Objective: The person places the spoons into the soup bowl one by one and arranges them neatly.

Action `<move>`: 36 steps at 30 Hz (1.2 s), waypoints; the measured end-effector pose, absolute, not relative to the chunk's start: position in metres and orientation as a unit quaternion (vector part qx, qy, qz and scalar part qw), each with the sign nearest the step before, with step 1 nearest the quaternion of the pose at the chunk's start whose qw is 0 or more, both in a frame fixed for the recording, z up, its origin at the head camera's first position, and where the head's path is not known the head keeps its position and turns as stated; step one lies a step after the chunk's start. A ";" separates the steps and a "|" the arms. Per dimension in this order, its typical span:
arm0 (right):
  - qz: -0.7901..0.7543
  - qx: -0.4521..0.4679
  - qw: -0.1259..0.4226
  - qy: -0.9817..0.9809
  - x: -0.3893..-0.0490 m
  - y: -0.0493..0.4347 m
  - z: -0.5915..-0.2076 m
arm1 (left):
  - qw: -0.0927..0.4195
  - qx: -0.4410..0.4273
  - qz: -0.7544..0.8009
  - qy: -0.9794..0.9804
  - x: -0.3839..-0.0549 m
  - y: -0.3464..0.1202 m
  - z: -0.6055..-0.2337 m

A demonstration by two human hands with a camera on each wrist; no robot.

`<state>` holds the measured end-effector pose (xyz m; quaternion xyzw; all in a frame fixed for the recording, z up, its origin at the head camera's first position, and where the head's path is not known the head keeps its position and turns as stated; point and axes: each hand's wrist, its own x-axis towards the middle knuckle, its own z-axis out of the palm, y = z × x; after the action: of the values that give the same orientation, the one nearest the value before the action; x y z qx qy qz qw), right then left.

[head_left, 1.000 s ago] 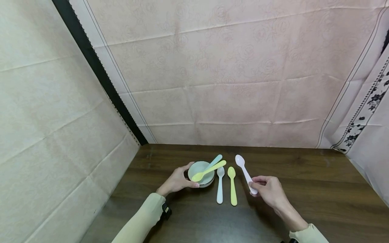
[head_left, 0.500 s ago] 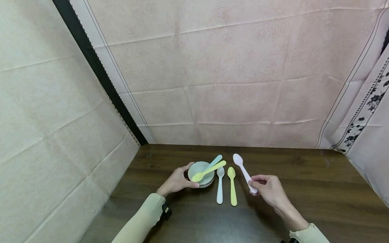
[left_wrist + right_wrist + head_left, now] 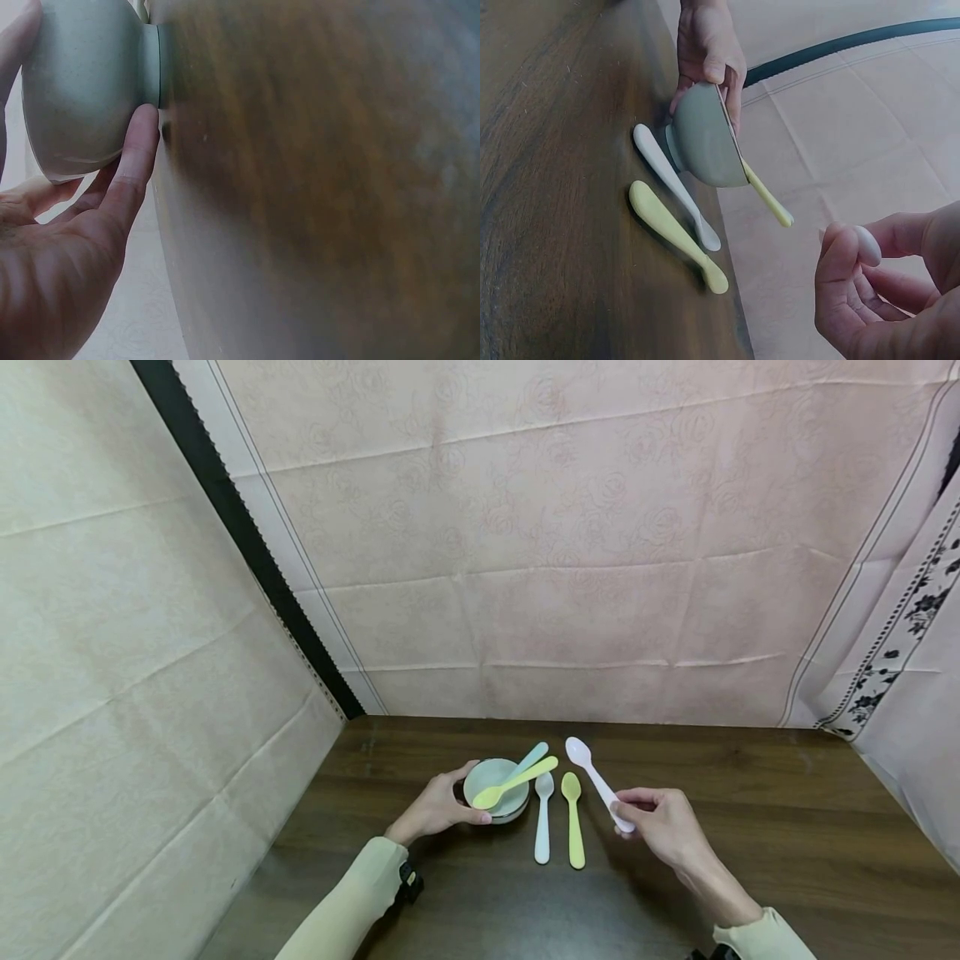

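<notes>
My left hand (image 3: 441, 803) grips a pale green bowl (image 3: 86, 82) at its side, thumb at the near rim and fingers round the far wall. A blue spoon (image 3: 536, 753) and a yellow-green spoon (image 3: 517, 782) lie in the bowl, their handles sticking out over its right rim. In the air right of the bowl, my right hand (image 3: 663, 827) pinches a white-lavender spoon (image 3: 594, 772) by its handle end, with the spoon's head pointing up and left. Only the handle tip of that spoon shows in the right wrist view.
On the wooden table (image 3: 480, 910), a light blue spoon (image 3: 543, 827) and another yellow-green spoon (image 3: 575, 827) lie side by side between the bowl and my right hand. Pale patterned cloth (image 3: 570, 543) hangs behind the table and along both sides.
The white-lavender spoon's head has swung left, toward the bowl, and my right hand has risen very slightly. The left hand, bowl and other spoons have stayed put.
</notes>
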<state>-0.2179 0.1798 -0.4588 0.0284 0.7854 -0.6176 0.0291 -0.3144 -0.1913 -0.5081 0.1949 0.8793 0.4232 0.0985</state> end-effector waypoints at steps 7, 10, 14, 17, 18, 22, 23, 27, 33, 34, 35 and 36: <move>-0.616 0.029 0.035 0.786 -0.218 0.178 -0.457 | 0.095 0.196 0.423 0.880 -0.316 -0.192 -0.511; -0.621 0.026 0.035 0.783 -0.219 0.178 -0.457 | 0.097 0.193 0.424 0.880 -0.316 -0.193 -0.511; -0.623 0.026 0.035 0.781 -0.221 0.177 -0.457 | 0.098 0.190 0.425 0.879 -0.315 -0.193 -0.512; -0.621 0.031 0.038 0.782 -0.221 0.176 -0.455 | 0.101 0.187 0.425 0.880 -0.315 -0.193 -0.511; -0.621 0.033 0.039 0.782 -0.221 0.175 -0.455 | 0.102 0.186 0.426 0.880 -0.315 -0.193 -0.511; -0.621 0.032 0.039 0.782 -0.222 0.174 -0.453 | 0.103 0.185 0.427 0.879 -0.315 -0.193 -0.511; -0.622 0.030 0.037 0.782 -0.222 0.174 -0.453 | 0.103 0.186 0.427 0.879 -0.315 -0.193 -0.511; -0.623 0.025 0.035 0.781 -0.224 0.174 -0.452 | 0.104 0.186 0.425 0.880 -0.316 -0.193 -0.510; -0.613 0.029 0.037 0.788 -0.227 0.171 -0.452 | 0.104 0.187 0.424 0.880 -0.316 -0.193 -0.510; -0.612 0.027 0.037 0.790 -0.228 0.171 -0.452 | 0.104 0.187 0.424 0.880 -0.317 -0.193 -0.510; -0.611 0.027 0.037 0.790 -0.228 0.171 -0.452 | 0.103 0.187 0.423 0.880 -0.317 -0.193 -0.511; -0.611 0.025 0.038 0.790 -0.229 0.171 -0.452 | 0.103 0.187 0.424 0.880 -0.317 -0.193 -0.511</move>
<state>-0.2288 0.1705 -0.4516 0.0254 0.7900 -0.6114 0.0379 -0.3171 -0.1931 -0.5108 0.1873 0.8801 0.4239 0.1031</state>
